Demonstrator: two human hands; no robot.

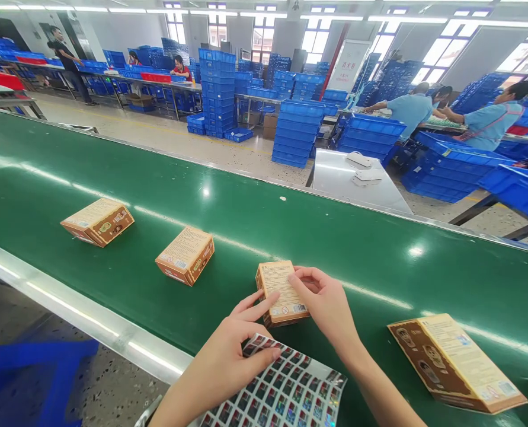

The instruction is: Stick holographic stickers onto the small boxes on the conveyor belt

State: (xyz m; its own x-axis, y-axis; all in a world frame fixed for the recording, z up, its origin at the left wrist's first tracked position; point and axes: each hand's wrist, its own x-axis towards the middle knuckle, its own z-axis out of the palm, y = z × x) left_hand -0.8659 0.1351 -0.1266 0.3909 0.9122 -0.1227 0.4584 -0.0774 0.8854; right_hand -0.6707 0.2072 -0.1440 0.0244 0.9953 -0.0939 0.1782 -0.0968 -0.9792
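A small brown and cream printed box (276, 281) lies on the green conveyor belt (228, 201) before me, its text and barcode side up. My left hand (241, 341) pinches a sheet of shiny square stickers (285, 391) under the thumb, while its stretched fingers touch the box's left side and top. My right hand (323, 296) rests at the box's upper right, with thumb and index finger pressed on the top face. Whether a sticker is under those fingertips is hidden. Part of the sheet lies behind my left hand and wrist.
Two similar boxes, a nearer box (186, 255) and a farther box (98, 220), sit left on the belt. Another box (454, 362) lies at right. Beyond the belt stand a metal table (352, 181), stacked blue crates (297, 133) and several people at work.
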